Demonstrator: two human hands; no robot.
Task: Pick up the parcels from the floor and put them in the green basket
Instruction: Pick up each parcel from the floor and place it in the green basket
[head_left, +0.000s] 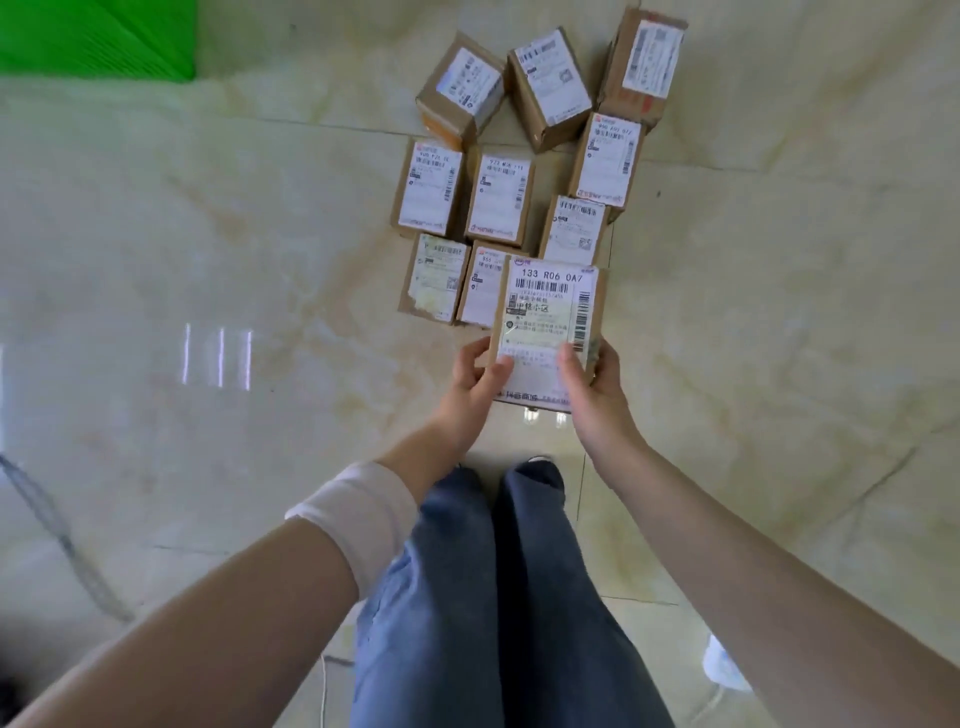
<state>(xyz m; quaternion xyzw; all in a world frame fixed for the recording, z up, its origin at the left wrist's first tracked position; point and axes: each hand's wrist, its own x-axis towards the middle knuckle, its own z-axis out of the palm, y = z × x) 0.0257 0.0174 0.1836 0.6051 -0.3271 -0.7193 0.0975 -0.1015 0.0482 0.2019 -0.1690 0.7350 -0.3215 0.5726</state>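
- Underfoot, a glossy cream tiled floor (208, 234), tan veining running through it, thin dark grout lines crossing.
- Left side, three bright upright streaks of light (218, 358) gleam off the tiles.
- Lower left, a dark cable (57, 540) snakes across.
- Lower right, a white object (724, 670), too blurred to identify.

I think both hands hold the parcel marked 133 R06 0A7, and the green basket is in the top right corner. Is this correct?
Not quite: the head view shows the green basket in the top left corner. The left hand and right hand do hold that parcel.
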